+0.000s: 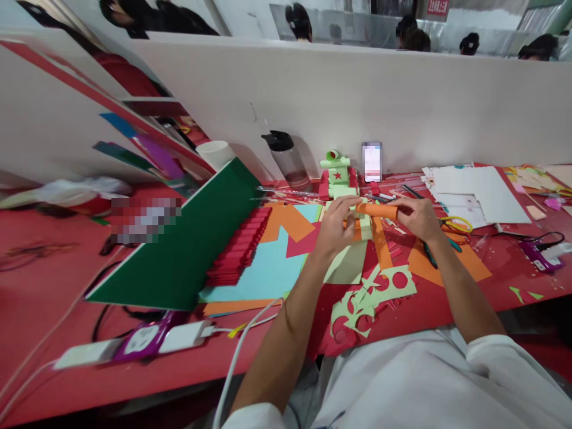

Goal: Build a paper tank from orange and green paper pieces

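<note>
An orange rolled paper tube (379,211) lies level between my two hands, above the paper pieces on the table. My right hand (419,219) pinches the tube at its right end. At the other end, the curled fingers of my left hand (335,225) close on the tube, their tips partly hidden. Just behind stands a light green paper model (338,176) with a red star and rolled parts. Below the tube, an orange paper strip (382,244) hangs down over the red table. Cut-out green paper scraps (397,285) lie nearer to my body.
A green board (179,256) leans at the left beside stacked red folded paper (239,247). A water bottle (288,161) and a phone (372,162) stand by the white partition (313,95). Yellow-handled scissors (456,224) lie right; a power strip (140,342) with cables lies front left.
</note>
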